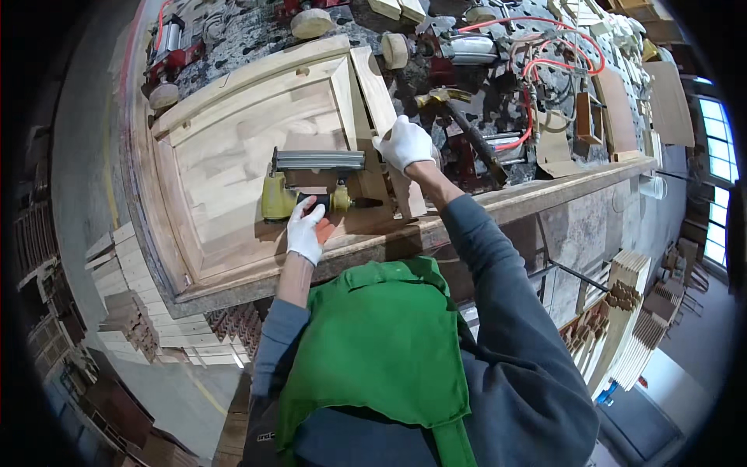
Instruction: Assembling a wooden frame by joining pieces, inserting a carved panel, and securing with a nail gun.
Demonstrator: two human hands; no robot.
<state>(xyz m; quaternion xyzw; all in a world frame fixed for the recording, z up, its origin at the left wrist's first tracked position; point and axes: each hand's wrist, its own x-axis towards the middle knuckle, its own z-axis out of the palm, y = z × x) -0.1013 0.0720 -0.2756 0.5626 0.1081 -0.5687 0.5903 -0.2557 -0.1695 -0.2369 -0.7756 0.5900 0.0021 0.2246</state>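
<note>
A pale wooden frame with a panel inside it (233, 175) lies on the workbench in front of me. My left hand (306, 231), in a white glove, is closed around the grip of a yellow-green nail gun (274, 196). The gun rests over the panel's near right part, its grey magazine on the far side. My right hand (408, 145), also gloved, grips a wooden rail (373, 87) at the frame's right end. A dark gap shows between rail and frame, narrowing toward the far end. My right fingertips are partly hidden.
Right of the rail lies a claw hammer (476, 142) with a dark handle. Beyond it are a metal air cylinder (469, 50) and looping orange hoses (572, 48). Round wooden pads (312, 23) stand along the far side. The bench's wooden edge (545, 194) runs close to me.
</note>
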